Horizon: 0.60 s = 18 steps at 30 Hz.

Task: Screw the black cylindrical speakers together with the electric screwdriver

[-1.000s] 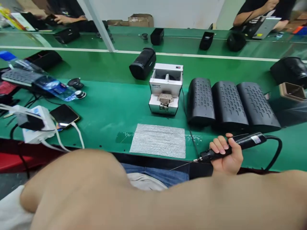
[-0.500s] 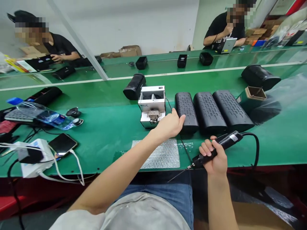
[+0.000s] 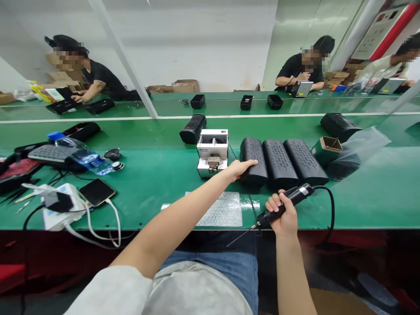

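My left hand (image 3: 240, 168) reaches forward and its fingers lie on the near end of the leftmost of three black perforated speaker shells (image 3: 253, 160) lined up side by side on the green bench (image 3: 154, 175). My right hand (image 3: 282, 212) is closed round a black electric screwdriver (image 3: 286, 203) at the bench's front edge, its thin bit pointing down-left over my lap and its cable looping off to the right. A sheet of bubble wrap (image 3: 220, 209) lies in front of me.
A white screw feeder box (image 3: 212, 152) stands left of the shells. To the left lie a phone (image 3: 97, 192), a power strip (image 3: 59, 205), a water bottle (image 3: 83, 154) and a keyboard. Other black speaker parts and small bins sit farther back. Other people work across the bench.
My left arm has swung out from under the camera and reached the leftmost shell. The view has lifted, showing more of the room. My right hand keeps hold of the screwdriver.
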Motion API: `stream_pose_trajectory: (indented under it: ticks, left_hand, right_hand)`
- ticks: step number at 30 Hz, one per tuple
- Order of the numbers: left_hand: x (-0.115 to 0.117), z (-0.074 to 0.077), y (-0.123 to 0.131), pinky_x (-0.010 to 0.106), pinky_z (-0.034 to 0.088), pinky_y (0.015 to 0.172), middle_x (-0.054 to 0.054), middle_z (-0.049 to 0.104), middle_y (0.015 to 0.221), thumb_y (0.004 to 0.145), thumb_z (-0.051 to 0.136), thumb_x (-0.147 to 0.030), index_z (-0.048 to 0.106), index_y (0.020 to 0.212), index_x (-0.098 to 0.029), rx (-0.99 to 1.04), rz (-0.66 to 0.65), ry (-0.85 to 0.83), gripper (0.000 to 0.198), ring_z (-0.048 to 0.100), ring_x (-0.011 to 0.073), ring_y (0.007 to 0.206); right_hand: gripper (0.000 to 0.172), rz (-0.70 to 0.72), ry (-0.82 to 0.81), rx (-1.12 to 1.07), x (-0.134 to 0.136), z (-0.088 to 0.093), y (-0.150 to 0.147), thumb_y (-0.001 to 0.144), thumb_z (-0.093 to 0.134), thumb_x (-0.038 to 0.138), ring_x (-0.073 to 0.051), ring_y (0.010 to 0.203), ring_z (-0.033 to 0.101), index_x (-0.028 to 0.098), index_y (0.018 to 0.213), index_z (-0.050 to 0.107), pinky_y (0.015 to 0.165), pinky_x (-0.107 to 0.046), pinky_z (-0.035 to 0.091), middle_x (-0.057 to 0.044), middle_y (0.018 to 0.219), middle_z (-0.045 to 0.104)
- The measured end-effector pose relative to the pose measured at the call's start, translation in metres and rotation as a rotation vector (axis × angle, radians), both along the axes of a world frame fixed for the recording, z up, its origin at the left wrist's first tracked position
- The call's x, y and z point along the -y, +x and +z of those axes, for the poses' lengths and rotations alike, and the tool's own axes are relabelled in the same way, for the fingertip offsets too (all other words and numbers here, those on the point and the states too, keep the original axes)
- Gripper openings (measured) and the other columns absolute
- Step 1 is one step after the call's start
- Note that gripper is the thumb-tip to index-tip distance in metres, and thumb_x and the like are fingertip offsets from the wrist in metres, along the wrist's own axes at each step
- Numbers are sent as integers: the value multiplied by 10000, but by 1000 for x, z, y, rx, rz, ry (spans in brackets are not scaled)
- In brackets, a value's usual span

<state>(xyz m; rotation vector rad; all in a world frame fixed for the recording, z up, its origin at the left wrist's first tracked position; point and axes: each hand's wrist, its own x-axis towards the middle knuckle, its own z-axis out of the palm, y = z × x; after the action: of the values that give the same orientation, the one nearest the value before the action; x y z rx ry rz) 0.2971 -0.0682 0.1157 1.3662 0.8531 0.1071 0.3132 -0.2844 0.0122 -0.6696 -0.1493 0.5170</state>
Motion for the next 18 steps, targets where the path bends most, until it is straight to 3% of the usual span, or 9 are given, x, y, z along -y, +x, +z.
stream_pose_trajectory:
  ticks: [4, 7, 9, 12, 15, 18]
  left_hand:
    - [7, 13, 5, 323, 634, 703, 62, 766, 927, 1029, 823, -443, 725, 1249, -115, 16, 58, -100, 407, 724, 199, 749]
    - [12, 31, -4, 329, 634, 682, 62, 760, 861, 1056, 758, -452, 748, 1173, -119, 75, 36, -182, 353, 715, 202, 704]
    - [12, 46, -22, 319, 637, 709, 81, 786, 885, 1035, 791, -429, 766, 1109, -124, 126, 21, -214, 315, 729, 195, 727]
    - [4, 71, -72, 330, 644, 790, 133, 825, 976, 978, 862, -428, 794, 1025, -112, 197, -72, -179, 327, 764, 207, 810]
    - [-9, 91, -140, 422, 662, 946, 163, 834, 1179, 918, 888, -472, 811, 1195, -128, 268, -308, 138, 448, 810, 300, 1029]
    - [-17, 93, -202, 546, 632, 1104, 149, 752, 1456, 808, 944, -378, 636, 1575, -222, 214, -406, 774, 841, 729, 399, 1304]
  right_hand:
    - [222, 17, -19, -9, 3, 2, 1, 1077, 803, 312, -70, 559, 380, 166, 1078, 635, 527, -176, 410, 90, 739, 410]
    - [211, 22, -26, -8, 4, 5, 1, 1066, 802, 290, -71, 563, 373, 167, 1072, 632, 531, -177, 409, 90, 740, 401]
    - [225, 30, -29, -7, 5, 8, 1, 1024, 826, 269, -71, 563, 363, 171, 1065, 628, 531, -178, 407, 93, 735, 389]
    - [338, 43, -36, -11, 6, 12, -1, 887, 917, 269, -72, 561, 355, 190, 1045, 628, 525, -175, 415, 100, 723, 368]
    - [453, 60, -49, -29, 8, 16, -3, 746, 997, 281, -67, 545, 330, 209, 1012, 638, 498, -166, 419, 105, 710, 346]
    - [479, 85, -64, -40, 12, 22, -6, 695, 1020, 282, -66, 528, 291, 215, 988, 647, 469, -160, 420, 110, 692, 329]
